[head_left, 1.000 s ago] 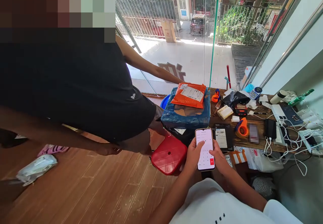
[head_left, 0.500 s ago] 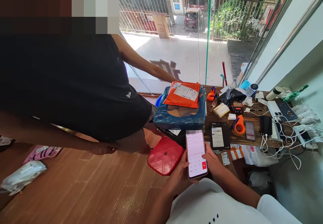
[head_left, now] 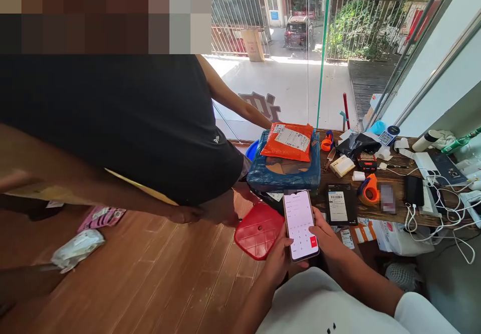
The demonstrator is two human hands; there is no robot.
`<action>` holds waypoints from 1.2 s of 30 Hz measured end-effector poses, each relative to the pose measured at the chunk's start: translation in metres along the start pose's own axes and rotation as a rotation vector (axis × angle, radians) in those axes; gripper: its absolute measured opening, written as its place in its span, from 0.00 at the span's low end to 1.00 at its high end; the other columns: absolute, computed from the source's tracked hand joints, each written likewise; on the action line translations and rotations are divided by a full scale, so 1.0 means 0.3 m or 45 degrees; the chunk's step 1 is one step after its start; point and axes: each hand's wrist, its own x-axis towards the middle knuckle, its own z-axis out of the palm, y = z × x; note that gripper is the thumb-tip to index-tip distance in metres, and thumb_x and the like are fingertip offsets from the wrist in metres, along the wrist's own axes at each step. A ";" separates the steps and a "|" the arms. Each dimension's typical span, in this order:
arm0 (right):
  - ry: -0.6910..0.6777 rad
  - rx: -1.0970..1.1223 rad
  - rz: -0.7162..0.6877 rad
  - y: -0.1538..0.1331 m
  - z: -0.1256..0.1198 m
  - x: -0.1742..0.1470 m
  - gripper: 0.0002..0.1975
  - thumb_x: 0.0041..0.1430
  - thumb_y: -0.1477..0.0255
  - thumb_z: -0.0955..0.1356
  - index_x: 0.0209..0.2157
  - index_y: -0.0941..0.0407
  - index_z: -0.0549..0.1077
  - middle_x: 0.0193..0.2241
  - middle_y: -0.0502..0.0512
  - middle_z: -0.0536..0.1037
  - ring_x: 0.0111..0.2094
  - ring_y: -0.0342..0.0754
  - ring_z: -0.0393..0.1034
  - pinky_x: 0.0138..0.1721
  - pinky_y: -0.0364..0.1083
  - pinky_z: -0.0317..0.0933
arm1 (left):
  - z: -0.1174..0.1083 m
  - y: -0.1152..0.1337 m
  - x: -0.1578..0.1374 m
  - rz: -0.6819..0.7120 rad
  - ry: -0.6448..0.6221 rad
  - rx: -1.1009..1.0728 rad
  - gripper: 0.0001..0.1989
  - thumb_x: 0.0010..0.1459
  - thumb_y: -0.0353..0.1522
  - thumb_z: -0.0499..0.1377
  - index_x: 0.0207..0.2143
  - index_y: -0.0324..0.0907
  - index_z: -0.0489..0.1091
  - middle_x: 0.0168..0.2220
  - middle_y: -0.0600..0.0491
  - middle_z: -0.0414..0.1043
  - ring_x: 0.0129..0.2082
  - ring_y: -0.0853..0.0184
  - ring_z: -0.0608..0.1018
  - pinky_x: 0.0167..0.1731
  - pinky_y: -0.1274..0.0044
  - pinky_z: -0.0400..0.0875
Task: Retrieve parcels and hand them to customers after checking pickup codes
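A smartphone with a number pad on its lit screen is held upright before my white shirt. My left hand grips its left side, the thumb at the lower edge of the screen. On the other side my right hand wraps the phone, its thumb over the right part of the keypad. Just beyond lies a blue-wrapped parcel with an orange parcel on top. A flat black package with a white label rests right of the phone.
A person in a black shirt stands at left, one arm reaching behind the parcels. A red stool is below the table. Tape dispenser, white cables and a charging phone crowd the right. Bags lie on the floor.
The view has turned slightly left, so most things sit further right. The phone stays in both my hands. At far left, another person's arm has come into view.
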 end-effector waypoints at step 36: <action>-0.041 -0.262 -0.288 0.104 0.277 -0.140 0.50 0.45 0.72 0.75 0.66 0.49 0.48 0.60 0.62 0.68 0.61 0.59 0.64 0.59 0.59 0.61 | -0.158 0.143 -0.215 -0.156 -0.158 0.273 0.52 0.46 0.25 0.63 0.71 0.58 0.48 0.55 0.48 0.75 0.28 0.67 0.77 0.23 0.76 0.78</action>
